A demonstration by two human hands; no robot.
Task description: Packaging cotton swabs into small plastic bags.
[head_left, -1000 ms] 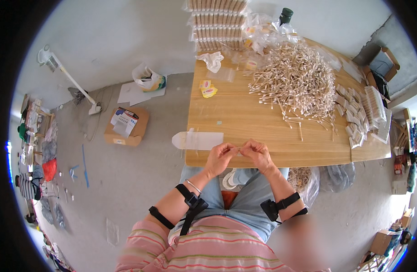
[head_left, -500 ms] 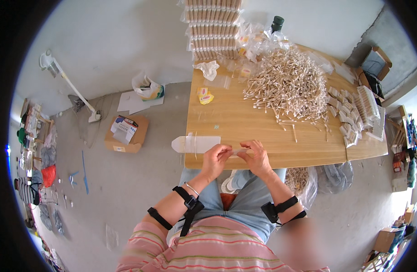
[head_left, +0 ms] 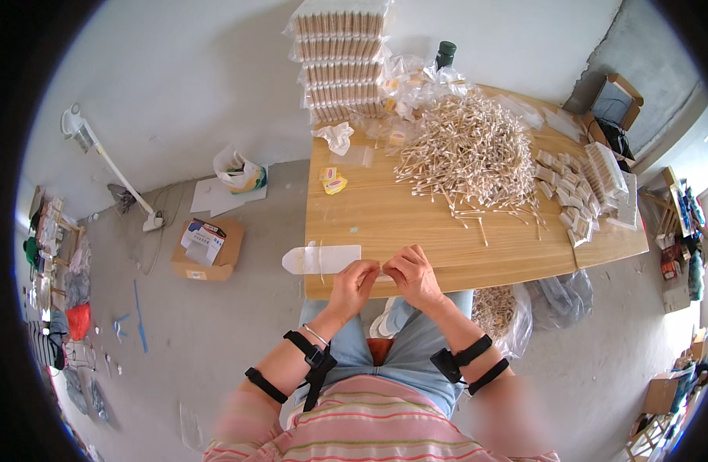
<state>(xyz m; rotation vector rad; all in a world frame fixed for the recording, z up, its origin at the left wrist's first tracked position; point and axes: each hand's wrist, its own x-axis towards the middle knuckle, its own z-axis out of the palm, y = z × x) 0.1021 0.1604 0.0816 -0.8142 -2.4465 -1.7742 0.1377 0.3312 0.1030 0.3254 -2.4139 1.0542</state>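
Both hands meet at the near edge of the desk. Left hand and right hand have fingers pinched together on one small thin item between them; too small to make out, likely a clear packet. Just left of the hands, one flat white packet strip overhangs the desk edge. One big heap of cotton swabs mid-desk, loose swabs scattered toward the hands. One tall stack of swab packs at the far edge, cut off at top. Rows of small filled packets at right, count unclear. One cardboard box on the floor at left.
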